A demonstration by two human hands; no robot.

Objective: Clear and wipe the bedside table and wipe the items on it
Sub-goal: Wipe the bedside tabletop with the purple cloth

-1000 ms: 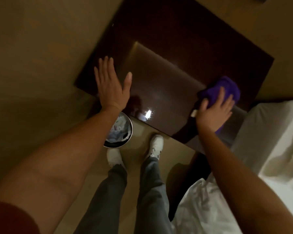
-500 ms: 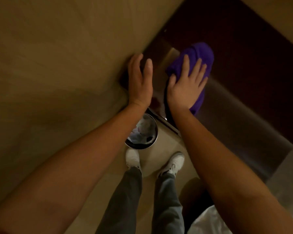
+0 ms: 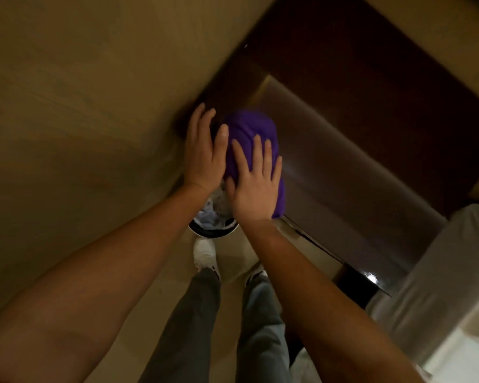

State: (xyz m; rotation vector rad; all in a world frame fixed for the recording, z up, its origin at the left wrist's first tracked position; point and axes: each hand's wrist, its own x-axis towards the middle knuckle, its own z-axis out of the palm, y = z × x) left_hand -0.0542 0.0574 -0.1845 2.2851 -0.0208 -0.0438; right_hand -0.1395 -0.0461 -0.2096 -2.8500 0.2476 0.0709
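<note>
The dark glossy bedside table (image 3: 357, 150) runs from the upper middle to the right. A purple cloth (image 3: 249, 128) lies at the table's near left corner. My right hand (image 3: 256, 183) presses flat on the cloth with straight, spread fingers. My left hand (image 3: 203, 153) rests flat beside it at the corner's left edge, its thumb touching the cloth. No other items show on the tabletop.
A round metal waste bin (image 3: 213, 226) with crumpled paper stands on the floor below my hands, just ahead of my white shoes (image 3: 205, 255). A beige wall (image 3: 80, 92) fills the left. A bed with white sheets (image 3: 440, 286) borders the table's right.
My right hand has slid the purple cloth from the table's right side across to its near left corner, beside my left hand. The view has shifted left with it.
</note>
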